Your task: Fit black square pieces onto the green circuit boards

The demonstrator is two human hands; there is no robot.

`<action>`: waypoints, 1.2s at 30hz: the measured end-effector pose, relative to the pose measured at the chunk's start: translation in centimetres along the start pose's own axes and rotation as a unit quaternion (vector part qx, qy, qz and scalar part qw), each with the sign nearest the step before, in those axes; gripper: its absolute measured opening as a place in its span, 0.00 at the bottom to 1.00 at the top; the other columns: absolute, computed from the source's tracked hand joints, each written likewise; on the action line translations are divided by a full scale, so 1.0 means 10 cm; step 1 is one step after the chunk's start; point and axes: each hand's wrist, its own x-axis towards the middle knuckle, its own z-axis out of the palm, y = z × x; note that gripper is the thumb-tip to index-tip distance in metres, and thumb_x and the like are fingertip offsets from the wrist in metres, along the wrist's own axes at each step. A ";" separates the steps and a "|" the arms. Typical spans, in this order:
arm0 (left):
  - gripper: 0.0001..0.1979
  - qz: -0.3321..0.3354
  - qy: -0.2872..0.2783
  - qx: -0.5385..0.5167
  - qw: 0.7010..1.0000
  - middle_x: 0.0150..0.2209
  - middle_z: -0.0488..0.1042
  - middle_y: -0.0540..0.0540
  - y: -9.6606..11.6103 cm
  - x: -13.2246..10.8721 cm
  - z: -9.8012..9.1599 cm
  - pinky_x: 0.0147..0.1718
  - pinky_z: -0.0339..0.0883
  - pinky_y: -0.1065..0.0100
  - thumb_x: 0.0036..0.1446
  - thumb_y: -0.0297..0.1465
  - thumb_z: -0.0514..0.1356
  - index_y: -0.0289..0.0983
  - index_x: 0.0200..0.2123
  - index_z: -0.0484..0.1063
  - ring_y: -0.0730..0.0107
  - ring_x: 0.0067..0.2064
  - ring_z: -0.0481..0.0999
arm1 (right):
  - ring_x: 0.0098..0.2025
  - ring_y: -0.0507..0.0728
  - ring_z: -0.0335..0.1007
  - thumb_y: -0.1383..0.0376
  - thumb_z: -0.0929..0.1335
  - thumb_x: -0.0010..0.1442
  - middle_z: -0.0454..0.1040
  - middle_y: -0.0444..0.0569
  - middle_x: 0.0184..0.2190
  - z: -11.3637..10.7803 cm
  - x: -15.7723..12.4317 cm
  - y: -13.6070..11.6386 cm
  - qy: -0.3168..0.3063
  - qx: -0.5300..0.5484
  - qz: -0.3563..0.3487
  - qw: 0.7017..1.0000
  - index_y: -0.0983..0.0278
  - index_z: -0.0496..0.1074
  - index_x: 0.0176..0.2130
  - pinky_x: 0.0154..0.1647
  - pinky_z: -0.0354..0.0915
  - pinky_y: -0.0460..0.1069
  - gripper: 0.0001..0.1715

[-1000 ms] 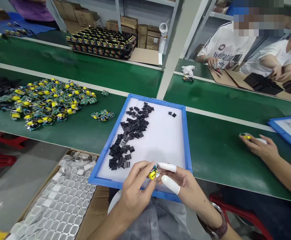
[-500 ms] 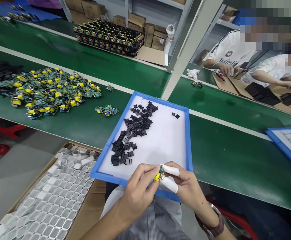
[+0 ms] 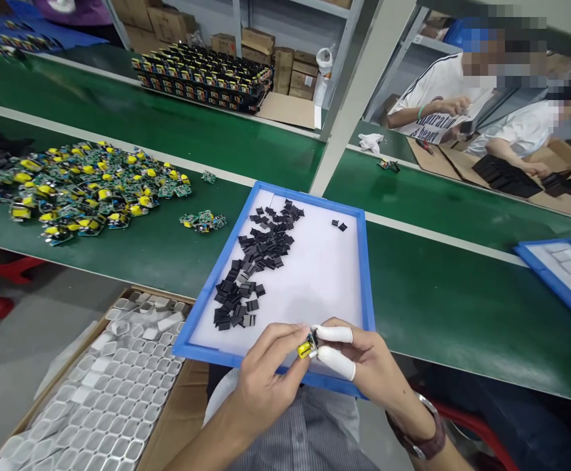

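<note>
A small circuit board with a yellow component [image 3: 305, 348] is pinched between my two hands over the near edge of the blue-framed tray [image 3: 369, 288]. My left hand [image 3: 273, 366] grips it from the left with thumb and fingertips. White finger cots cover the thumb and index finger of my right hand [image 3: 358, 353], which are closed on the board's right side. Something dark shows at the board's upper end, partly hidden by fingertips. Many small black folded pieces [image 3: 265, 245] lie along the tray's left side, and two black pieces [image 3: 339, 225] sit at its far right.
Left on the green bench [image 3: 422, 307] is a heap of circuit boards [image 3: 103, 190], with a few boards [image 3: 203, 221] apart. A carton of white housings [image 3: 113, 392] stands lower left. A post [image 3: 348, 91] rises behind the tray. Two people work across the bench at right.
The board has turned in my fingers, so its yellow component shows more fully. The view has shifted slightly. Across the bench, one person's hands have risen.
</note>
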 end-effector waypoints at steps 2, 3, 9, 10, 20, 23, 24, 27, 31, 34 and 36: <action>0.24 0.010 0.008 0.003 1.000 0.45 0.78 0.43 0.00 0.01 0.02 0.47 0.78 0.68 0.56 0.12 0.63 0.35 0.53 0.75 0.67 0.47 0.80 | 0.42 0.55 0.70 0.68 0.73 0.65 0.70 0.47 0.40 -0.02 -0.02 -0.02 -0.031 -0.002 -0.014 0.999 0.53 0.80 0.52 0.44 0.71 0.51 0.17; 0.23 0.010 0.011 0.005 1.000 0.45 0.77 0.43 0.00 0.01 0.03 0.46 0.79 0.68 0.56 0.12 0.63 0.35 0.53 0.75 0.67 0.47 0.81 | 0.42 0.55 0.70 0.68 0.72 0.66 0.70 0.48 0.41 -0.02 -0.03 -0.02 -0.046 0.000 -0.022 0.999 0.53 0.79 0.54 0.45 0.71 0.52 0.18; 0.24 0.013 0.007 0.029 0.999 0.45 0.77 0.41 -0.01 -0.01 0.08 0.46 0.80 0.64 0.56 0.12 0.63 0.34 0.55 0.74 0.63 0.48 0.81 | 0.42 0.57 0.70 0.68 0.76 0.62 0.71 0.48 0.40 0.04 -0.06 0.02 0.001 -0.137 -0.067 0.988 0.53 0.76 0.57 0.48 0.69 0.54 0.24; 0.25 0.014 0.006 0.035 0.999 0.45 0.77 0.41 -0.01 -0.02 0.08 0.47 0.80 0.63 0.56 0.12 0.63 0.34 0.55 0.74 0.63 0.48 0.80 | 0.41 0.57 0.70 0.68 0.76 0.61 0.71 0.47 0.39 0.06 -0.06 0.04 0.018 -0.164 -0.073 0.984 0.53 0.77 0.55 0.46 0.69 0.54 0.23; 0.26 0.030 -0.007 0.051 0.998 0.45 0.76 0.40 -0.01 -0.02 0.08 0.46 0.81 0.61 0.58 0.12 0.62 0.35 0.58 0.72 0.63 0.48 0.79 | 0.36 0.56 0.71 0.64 0.77 0.61 0.74 0.47 0.35 0.11 -0.06 0.01 0.062 -0.208 -0.087 0.972 0.57 0.81 0.46 0.39 0.69 0.50 0.11; 0.26 0.033 -0.020 0.047 0.998 0.45 0.76 0.39 -0.01 -0.02 0.09 0.47 0.80 0.61 0.57 0.12 0.62 0.33 0.57 0.72 0.62 0.48 0.79 | 0.36 0.57 0.71 0.63 0.77 0.61 0.74 0.47 0.34 0.10 -0.05 0.02 0.058 -0.197 -0.076 0.976 0.58 0.81 0.45 0.39 0.70 0.51 0.11; 0.25 0.031 -0.019 0.047 0.998 0.45 0.76 0.39 -0.01 -0.02 0.08 0.47 0.80 0.61 0.57 0.12 0.62 0.33 0.57 0.72 0.62 0.48 0.79 | 0.36 0.57 0.71 0.63 0.77 0.60 0.74 0.47 0.34 0.10 -0.05 0.04 0.066 -0.191 -0.081 0.976 0.57 0.81 0.45 0.39 0.70 0.51 0.11; 0.25 0.026 -0.009 0.048 0.998 0.44 0.76 0.40 0.00 -0.01 0.07 0.47 0.80 0.62 0.57 0.11 0.62 0.33 0.56 0.73 0.62 0.48 0.79 | 0.36 0.56 0.72 0.64 0.78 0.59 0.74 0.46 0.34 0.10 -0.04 0.08 0.086 -0.162 -0.093 0.979 0.57 0.81 0.45 0.39 0.71 0.51 0.13; 0.24 0.031 -0.010 0.049 0.998 0.44 0.76 0.40 0.00 -0.01 0.07 0.48 0.80 0.61 0.56 0.11 0.63 0.32 0.55 0.74 0.62 0.47 0.80 | 0.37 0.57 0.72 0.64 0.79 0.58 0.74 0.47 0.35 0.09 -0.04 0.13 0.068 -0.136 -0.085 0.985 0.56 0.81 0.46 0.40 0.71 0.52 0.15; 0.25 0.028 -0.001 0.041 0.999 0.44 0.77 0.40 0.00 -0.01 0.06 0.48 0.80 0.63 0.56 0.11 0.62 0.32 0.55 0.73 0.63 0.48 0.80 | 0.35 0.56 0.72 0.65 0.80 0.56 0.74 0.46 0.33 0.09 -0.05 0.12 0.092 -0.114 -0.089 0.985 0.56 0.81 0.44 0.39 0.72 0.50 0.15; 0.25 0.000 0.006 0.026 1.000 0.45 0.77 0.41 0.01 -0.01 0.05 0.48 0.79 0.65 0.56 0.12 0.62 0.34 0.55 0.73 0.64 0.48 0.80 | 0.35 0.55 0.73 0.67 0.80 0.56 0.74 0.46 0.34 0.08 -0.06 0.10 0.099 -0.083 -0.084 0.988 0.56 0.81 0.43 0.38 0.72 0.50 0.14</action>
